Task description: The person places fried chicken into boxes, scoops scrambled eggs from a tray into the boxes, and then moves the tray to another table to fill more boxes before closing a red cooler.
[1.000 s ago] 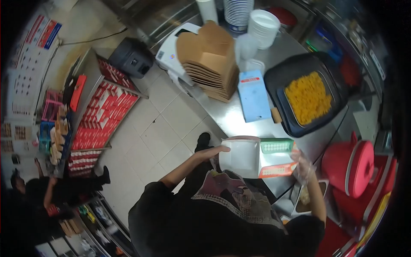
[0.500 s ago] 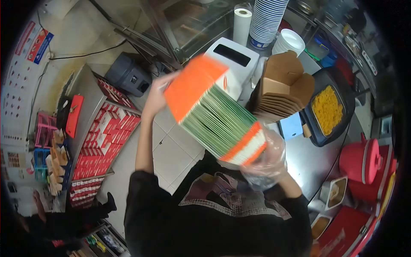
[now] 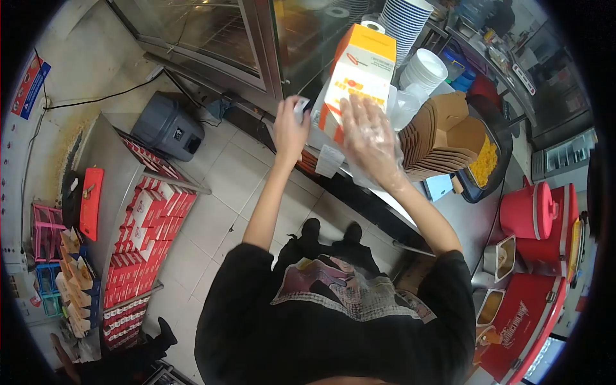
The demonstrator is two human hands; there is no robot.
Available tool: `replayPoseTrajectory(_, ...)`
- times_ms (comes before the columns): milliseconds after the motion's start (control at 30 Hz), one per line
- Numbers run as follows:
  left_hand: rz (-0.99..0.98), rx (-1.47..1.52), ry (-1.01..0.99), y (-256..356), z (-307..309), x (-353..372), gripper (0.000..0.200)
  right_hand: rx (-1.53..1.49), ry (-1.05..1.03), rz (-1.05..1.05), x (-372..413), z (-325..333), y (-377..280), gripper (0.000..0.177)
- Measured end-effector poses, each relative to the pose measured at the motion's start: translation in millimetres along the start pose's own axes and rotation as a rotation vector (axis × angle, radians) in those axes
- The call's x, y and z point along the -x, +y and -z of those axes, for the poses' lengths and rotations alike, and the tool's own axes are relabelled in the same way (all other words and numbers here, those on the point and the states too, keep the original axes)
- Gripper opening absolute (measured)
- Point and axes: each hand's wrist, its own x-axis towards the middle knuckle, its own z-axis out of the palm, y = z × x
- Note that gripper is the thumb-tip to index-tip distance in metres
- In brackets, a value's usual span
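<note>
A stack of orange, yellow and white printed food cartons (image 3: pixel 367 61) stands at the counter's edge, its printed front towards me. My right hand (image 3: pixel 371 138), in a clear plastic glove, lies against that front with its fingers stretched out. Left of the stack is my bare left hand (image 3: pixel 290 131), apart from it, fingers curled. A small dark and whitish thing shows at its fingertips, too little visible to name. Just right of my gloved hand sits a stack of brown kraft boxes (image 3: pixel 436 141), the top one with open flaps.
Tall striped paper cups (image 3: pixel 404 25) and white bowls (image 3: pixel 425 67) stand behind. A black tray of yellow food (image 3: pixel 482 163) and a red pot (image 3: pixel 527 208) are at right. Red boxes (image 3: pixel 151 224) fill a shelf at left, near a grey bin (image 3: pixel 168 125). Another person's leg (image 3: pixel 151 340) shows lower left.
The carton stack, held tilted between both hands before, now stands farther off at the counter, turned to show its front. My left hand has come off it; my right hand lies flat against it.
</note>
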Motion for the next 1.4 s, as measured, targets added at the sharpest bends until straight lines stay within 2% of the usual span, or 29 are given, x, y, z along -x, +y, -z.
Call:
replayPoseTrajectory(67, 0.031, 0.099, -0.001, -10.8, 13.4, 18.7, 0.026, 0.169, -0.073, -0.042, -17.9, -12.9, -11.4, 0.046)
replayPoseTrajectory(133, 0.227, 0.184, -0.134, -16.5, 22.6, 35.4, 0.020, 0.197, -0.068, -0.037, -36.7, -20.3, -19.4, 0.043)
replayPoseTrajectory(200, 0.282, 0.363, -0.184, -20.6, 32.0, 43.5, 0.021, 0.246, -0.050, 0.000, -53.7, -26.6, -21.9, 0.039)
replayPoseTrajectory(233, 0.206, 0.454, -0.173, -24.7, 35.9, 44.5, 0.021, 0.228, -0.006, -0.022, -57.4, -35.5, -22.0, 0.039)
replayPoseTrajectory(267, 0.234, 0.504, -0.152, -12.6, 44.2, 42.9, 0.021, 0.209, 0.040, -0.043, -60.7, -37.5, -22.9, 0.039)
replayPoseTrajectory(300, 0.253, 0.547, -0.159, -15.7, 44.5, 42.5, 0.023, 0.192, -0.018, 0.015, -59.6, -35.9, -21.6, 0.041)
replayPoseTrajectory(367, 0.271, 0.591, -0.171, -26.8, 34.6, 45.7, 0.025, 0.201, -0.001, -0.007, -56.3, -35.5, -23.7, 0.041)
replayPoseTrajectory(433, 0.456, 0.495, -0.520, -41.9, 16.2, 54.3, 0.031, 0.202, 0.005, -0.005, -50.2, -35.3, -25.5, 0.040)
replayPoseTrajectory(500, 0.183, 0.339, -0.663, -0.8, 0.1, 78.1, 0.042, 0.180, 0.021, -0.019, -44.0, -33.8, -28.6, 0.040)
replayPoseTrajectory(533, 0.123, 0.185, -0.673, 34.9, -10.0, 92.1, 0.043, 0.160, 0.040, -0.033, -42.7, -33.5, -28.7, 0.040)
replayPoseTrajectory(600, -0.171, 0.127, -0.968, 57.0, -50.4, 107.1, 0.046, 0.175, 0.026, -0.021, -40.0, -30.5, -26.3, 0.040)
replayPoseTrajectory(633, -0.350, 0.353, -0.759, 58.5, -71.9, 112.9, 0.040, 0.185, 0.016, -0.004, -38.6, -29.5, -26.4, 0.040)
replayPoseTrajectory(667, -0.339, 0.346, -0.752, 55.5, -81.6, 105.6, 0.040, 0.174, 0.017, 0.003, -36.8, -29.9, -27.2, 0.040)
replayPoseTrajectory(733, -0.377, 0.534, -0.997, 48.7, -97.2, 82.2, 0.038, 0.103, 0.038, 0.008, -39.6, -33.0, -23.0, 0.039)
replayPoseTrajectory(767, -0.487, 0.427, -0.827, 42.3, -105.5, 88.1, 0.040, 0.157, -0.006, 0.005, -38.9, -31.9, -22.9, 0.043)
replayPoseTrajectory(800, -0.485, 0.423, -0.819, 33.8, -113.6, 93.0, 0.040, 0.153, -0.002, 0.012, -38.0, -31.6, -21.9, 0.043)
replayPoseTrajectory(867, -0.238, 0.698, -0.746, 30.7, -106.3, 95.3, 0.052, 0.126, -0.027, -0.010, -36.4, -34.0, -24.0, 0.044)
replayPoseTrajectory(900, -0.232, 0.694, -0.747, 30.5, -103.2, 99.1, 0.052, 0.124, -0.020, -0.021, -34.1, -37.2, -25.8, 0.045)
replayPoseTrajectory(967, -0.215, 0.424, -0.553, 40.1, -96.2, 98.5, 0.060, 0.127, 0.004, -0.015, -34.7, -42.3, -27.3, 0.044)
replayPoseTrajectory(1000, -0.214, 0.428, -0.556, 42.4, -92.4, 95.2, 0.060, 0.133, 0.027, -0.010, -34.7, -44.8, -28.1, 0.042)
replayPoseTrajectory(1067, -0.395, 0.079, -0.298, 38.1, -88.7, 88.0, 0.065, 0.135, 0.018, -0.026, -36.1, -49.0, -30.1, 0.043)
replayPoseTrajectory(1100, -0.403, 0.088, -0.307, 34.2, -89.5, 85.5, 0.065, 0.130, 0.016, -0.040, -36.7, -50.6, -30.8, 0.043)
replayPoseTrajectory(1200, -0.274, 0.247, -0.497, 12.1, -104.7, 91.2, 0.064, 0.079, -0.013, -0.067, -34.7, -53.3, -33.3, 0.044)
replayPoseTrajectory(1300, -0.209, 0.265, -0.522, 12.4, -103.0, 90.3, 0.064, -0.026, -0.099, -0.113, -31.9, -46.7, -35.8, 0.055)
replayPoseTrajectory(1367, -0.107, 0.247, -0.743, 21.4, -75.6, 79.0, 0.057, -0.194, -0.119, -0.157, -35.6, -32.1, -34.3, 0.071)
replayPoseTrajectory(1400, -0.078, 0.240, -0.817, 21.2, -68.4, 76.4, 0.055, -0.181, -0.115, -0.164, -38.6, -30.7, -31.7, 0.071)
